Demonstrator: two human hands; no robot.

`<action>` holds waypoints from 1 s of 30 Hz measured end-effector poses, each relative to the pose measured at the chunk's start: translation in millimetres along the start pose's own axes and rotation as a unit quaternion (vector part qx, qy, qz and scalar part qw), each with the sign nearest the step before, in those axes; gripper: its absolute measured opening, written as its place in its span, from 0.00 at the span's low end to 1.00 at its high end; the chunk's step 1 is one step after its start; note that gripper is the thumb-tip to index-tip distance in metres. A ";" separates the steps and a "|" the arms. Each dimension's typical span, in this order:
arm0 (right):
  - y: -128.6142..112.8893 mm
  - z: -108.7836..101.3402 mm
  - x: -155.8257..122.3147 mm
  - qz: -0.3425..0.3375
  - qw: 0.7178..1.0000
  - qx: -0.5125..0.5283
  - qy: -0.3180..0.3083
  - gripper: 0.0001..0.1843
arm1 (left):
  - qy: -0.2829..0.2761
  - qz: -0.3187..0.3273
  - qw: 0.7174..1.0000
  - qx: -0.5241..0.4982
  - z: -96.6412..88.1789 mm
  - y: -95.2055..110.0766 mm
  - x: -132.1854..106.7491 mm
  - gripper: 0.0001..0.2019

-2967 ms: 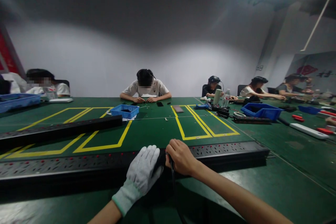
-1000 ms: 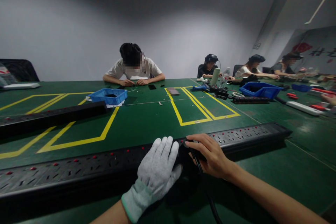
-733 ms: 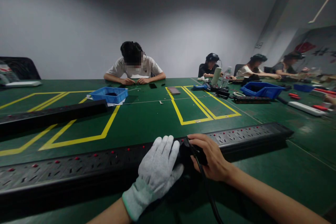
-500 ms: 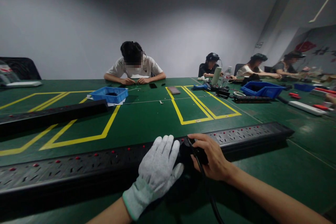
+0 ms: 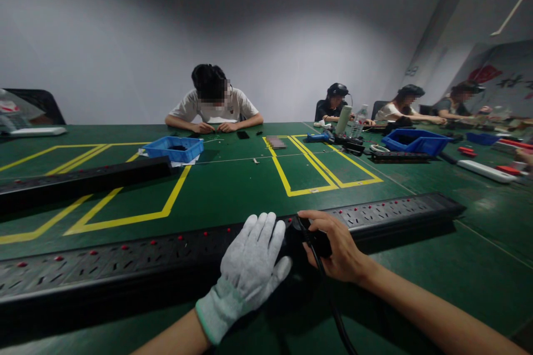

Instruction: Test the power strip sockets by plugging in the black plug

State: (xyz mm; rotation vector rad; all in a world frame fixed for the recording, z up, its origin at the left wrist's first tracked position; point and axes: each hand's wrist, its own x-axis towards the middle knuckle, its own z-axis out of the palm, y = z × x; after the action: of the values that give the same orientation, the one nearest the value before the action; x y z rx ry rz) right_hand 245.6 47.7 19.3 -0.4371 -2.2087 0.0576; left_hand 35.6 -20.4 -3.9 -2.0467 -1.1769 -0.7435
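Note:
A long black power strip (image 5: pixel 137 255) with a row of small red switches lies across the table in front of me. My left hand (image 5: pixel 252 266), in a grey-white glove with a green cuff, rests flat on the strip near its middle, fingers stretched out. Just to the right, my bare right hand (image 5: pixel 333 244) is closed around a black plug (image 5: pixel 296 227) at the strip's top face. From it a black cord (image 5: pixel 327 288) runs down toward me. The plug's pins and the sockets beneath my hands are hidden.
Another black power strip (image 5: pixel 104 180) lies at the left. Beyond it stands a blue tray (image 5: pixel 175 158) with dark pieces. A second blue bin (image 5: pixel 428 147), a bottle (image 5: pixel 361 116) and tools stand at the right. A co-worker (image 5: pixel 214 102) sits opposite; several people sit farther right.
My hands stay almost where they were, the left flat on the strip, the right on the plug. At the far left edge, objects and a skin-coloured shape near the chair look different.

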 end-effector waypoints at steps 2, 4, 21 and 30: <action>0.2 0.1 -0.1 -0.002 1.000 0.000 0.003 0.15 | 0.002 -0.001 1.000 0.002 0.3 0.1 -0.2 0.24; 0.5 0.3 -0.2 -0.006 1.000 -0.003 0.004 0.15 | 0.002 -0.004 1.000 0.001 0.8 0.2 -0.6 0.24; 3.5 -2.7 1.9 -0.024 0.999 -0.017 0.018 0.14 | 0.006 -0.004 1.000 0.000 2.8 -0.6 -2.2 0.24; 5.7 -4.0 0.9 -0.036 0.999 -0.040 0.003 0.15 | 0.011 -0.002 1.000 0.000 2.5 -0.7 -1.3 0.24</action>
State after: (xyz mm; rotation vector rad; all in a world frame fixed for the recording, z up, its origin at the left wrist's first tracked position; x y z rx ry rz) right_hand 249.8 52.9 21.4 -0.4002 -2.2238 -0.0725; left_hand 34.8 -18.9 -6.3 -2.0310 -1.1694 -0.7663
